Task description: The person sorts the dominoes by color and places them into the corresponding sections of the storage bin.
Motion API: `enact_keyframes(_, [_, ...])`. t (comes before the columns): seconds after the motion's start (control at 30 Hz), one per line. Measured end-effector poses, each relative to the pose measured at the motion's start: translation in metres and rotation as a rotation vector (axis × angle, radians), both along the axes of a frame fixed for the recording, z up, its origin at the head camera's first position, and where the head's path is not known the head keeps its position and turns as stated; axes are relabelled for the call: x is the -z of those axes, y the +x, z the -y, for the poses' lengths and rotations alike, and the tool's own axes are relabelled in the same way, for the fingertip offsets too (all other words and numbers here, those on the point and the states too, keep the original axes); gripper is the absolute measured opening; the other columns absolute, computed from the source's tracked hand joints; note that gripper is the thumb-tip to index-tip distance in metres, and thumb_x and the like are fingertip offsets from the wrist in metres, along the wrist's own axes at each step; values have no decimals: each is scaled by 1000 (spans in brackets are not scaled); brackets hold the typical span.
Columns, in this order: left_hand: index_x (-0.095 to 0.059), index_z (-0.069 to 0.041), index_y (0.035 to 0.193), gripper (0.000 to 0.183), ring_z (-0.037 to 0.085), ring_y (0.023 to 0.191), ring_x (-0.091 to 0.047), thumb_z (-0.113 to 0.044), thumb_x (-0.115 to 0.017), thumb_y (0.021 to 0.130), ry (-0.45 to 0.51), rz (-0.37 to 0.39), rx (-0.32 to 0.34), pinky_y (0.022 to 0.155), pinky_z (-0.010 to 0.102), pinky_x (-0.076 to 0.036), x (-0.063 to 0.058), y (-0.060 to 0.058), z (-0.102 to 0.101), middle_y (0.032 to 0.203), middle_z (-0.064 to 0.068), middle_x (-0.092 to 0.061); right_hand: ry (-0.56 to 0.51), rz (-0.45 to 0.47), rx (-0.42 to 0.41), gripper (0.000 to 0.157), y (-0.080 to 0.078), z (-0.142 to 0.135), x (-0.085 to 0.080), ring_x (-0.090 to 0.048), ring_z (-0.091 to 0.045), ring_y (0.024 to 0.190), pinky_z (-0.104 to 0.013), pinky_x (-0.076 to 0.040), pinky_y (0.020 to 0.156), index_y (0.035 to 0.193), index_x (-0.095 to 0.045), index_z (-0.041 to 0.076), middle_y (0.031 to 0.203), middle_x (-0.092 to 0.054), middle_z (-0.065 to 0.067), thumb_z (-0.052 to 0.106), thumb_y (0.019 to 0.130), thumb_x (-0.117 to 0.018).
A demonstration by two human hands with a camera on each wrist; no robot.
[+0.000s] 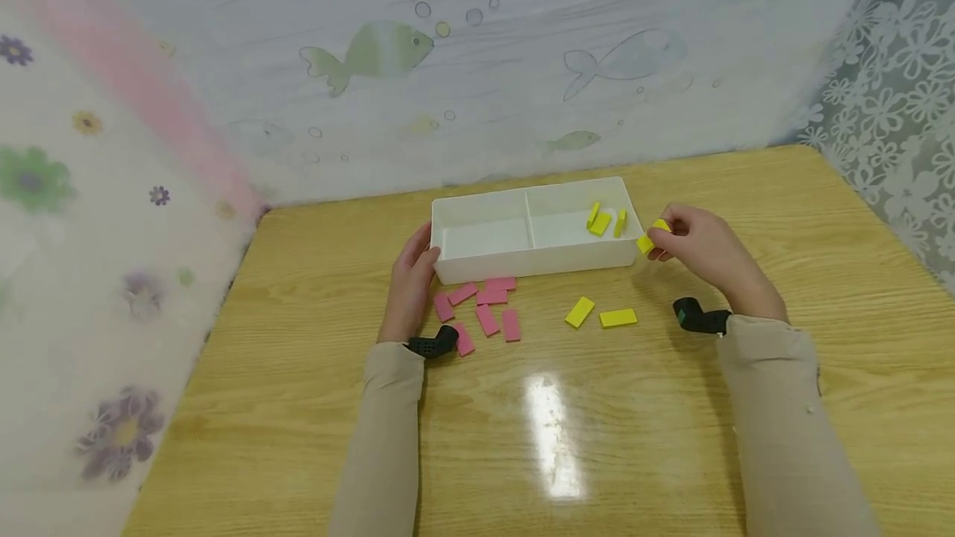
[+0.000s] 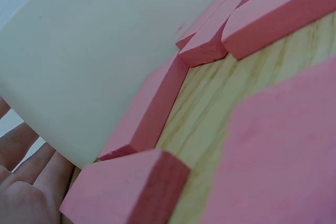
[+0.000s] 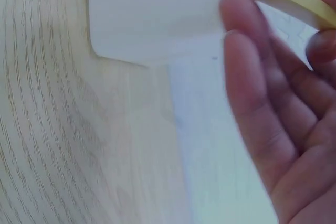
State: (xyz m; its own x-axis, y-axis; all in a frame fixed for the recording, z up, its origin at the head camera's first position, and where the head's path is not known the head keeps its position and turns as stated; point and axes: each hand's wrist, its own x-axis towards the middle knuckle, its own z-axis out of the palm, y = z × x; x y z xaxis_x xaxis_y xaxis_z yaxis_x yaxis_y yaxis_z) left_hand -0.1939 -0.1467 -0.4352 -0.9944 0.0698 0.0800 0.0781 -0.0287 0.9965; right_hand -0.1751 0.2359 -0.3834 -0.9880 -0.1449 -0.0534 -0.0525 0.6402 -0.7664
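Note:
A white box (image 1: 537, 262) with two compartments stands near the back of the table. My left hand (image 1: 410, 284) holds its left end, the thumb at the front corner and the fingers along the side. My right hand (image 1: 705, 251) pinches a yellow block (image 1: 646, 244) between thumb and fingers, just off the box's right end; the block also shows in the right wrist view. Several yellow blocks (image 1: 600, 224) lie in the right compartment, and two more yellow blocks (image 1: 618, 318) lie in front of the box. Pink blocks (image 2: 142, 108) lie along the box's front wall, close to my left hand.
The wooden table (image 1: 298, 404) meets a wall covering (image 1: 507, 123) printed with fish behind the box. A flowered covering (image 1: 97, 214) hangs at the left, and lacy flower film (image 1: 895, 98) at the right. The left compartment of the box shows its bare white floor.

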Motion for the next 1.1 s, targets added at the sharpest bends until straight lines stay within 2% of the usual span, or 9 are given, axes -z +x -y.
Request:
enact_keyframes(0.2, [-32,-11,139,51,24,128,-29,-25,-48,92,-1,7,6,101,37,-28,1,-1,1,141,7,-31,-54,-45,53,34,-1,2,2,-62,-22,78,-33,-46,67,82,-39,3,91,-63,-10,33,89,-53])
enact_keyframes(0.43, [-33,-12,139,51,23,127,-30,-24,-48,91,-4,4,5,100,37,-29,1,-1,0,141,6,-31,-55,-93,83,27,-1,3,4,-61,-25,80,-38,-47,70,83,-44,4,93,-61,-8,30,90,-51])
enact_keyframes(0.67, [-33,-11,138,48,25,127,-30,-18,-46,92,7,-4,2,100,38,-29,1,-2,0,141,7,-31,-25,-128,126,25,-2,3,3,-61,-22,79,-29,-44,65,83,-45,5,91,-63,-8,29,90,-48])
enact_keyframes(0.9, [-36,-17,137,45,23,126,-32,-19,-45,93,10,-9,-12,100,38,-30,14,-11,4,141,5,-32,-27,-140,150,18,-3,6,5,-60,-15,76,-27,-44,61,86,-45,7,88,-62,-7,24,88,-50])
enact_keyframes(1.1, [-39,-20,135,43,19,124,-35,-19,-45,93,6,-6,-30,99,37,-30,19,-13,4,139,2,-35,-36,-146,157,23,-6,12,8,-59,-18,77,-29,-45,64,95,-47,8,93,-59,-7,29,88,-53])
